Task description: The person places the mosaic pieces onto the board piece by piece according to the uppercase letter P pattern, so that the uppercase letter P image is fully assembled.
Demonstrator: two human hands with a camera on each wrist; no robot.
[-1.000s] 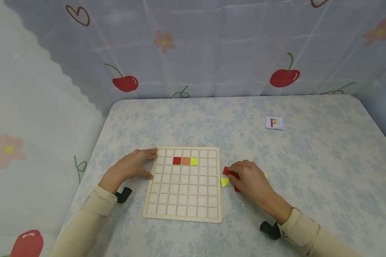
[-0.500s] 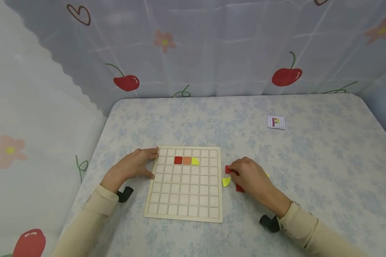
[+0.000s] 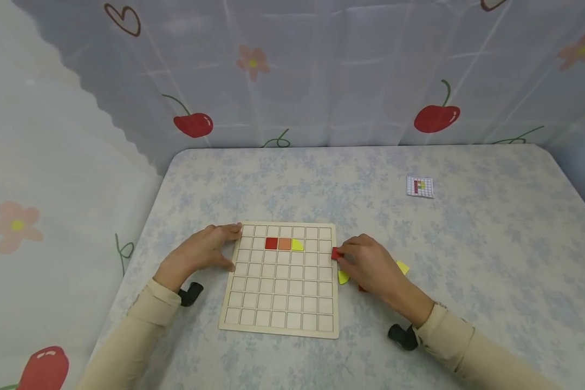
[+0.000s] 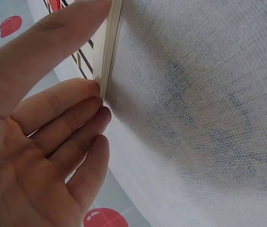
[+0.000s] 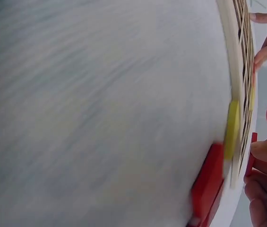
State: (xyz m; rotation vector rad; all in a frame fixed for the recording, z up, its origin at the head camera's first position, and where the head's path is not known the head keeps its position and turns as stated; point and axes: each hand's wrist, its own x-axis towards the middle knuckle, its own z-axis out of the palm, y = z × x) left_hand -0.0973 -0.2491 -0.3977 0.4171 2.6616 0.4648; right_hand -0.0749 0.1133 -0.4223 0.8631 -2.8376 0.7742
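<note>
Between its thumb and fingertips, my right hand (image 3: 372, 271) pinches a red square tile (image 3: 336, 253) at the right edge of the wooden grid board (image 3: 280, 303). The right wrist view also shows this red tile, held edge-on. My left hand (image 3: 200, 252) touches the board's left edge with thumb and fingertips, its fingers fairly straight. A red square (image 3: 271, 243), an orange square (image 3: 285, 244) and a yellow quarter-round tile (image 3: 297, 245) sit side by side in the second row. Another yellow quarter-round (image 3: 343, 277) lies by the board, partly behind my right hand.
More red tile (image 3: 362, 288) shows under the right hand, mostly hidden. A yellow piece (image 3: 402, 267) lies just beyond that hand. Farther back on the cloth-covered table (image 3: 492, 244) is a small card (image 3: 420, 187) with a coloured grid pattern.
My right hand has picked up the red tile from the table and carried it left to the board's edge. More of the yellow piece behind it shows. The left hand stays in place.
</note>
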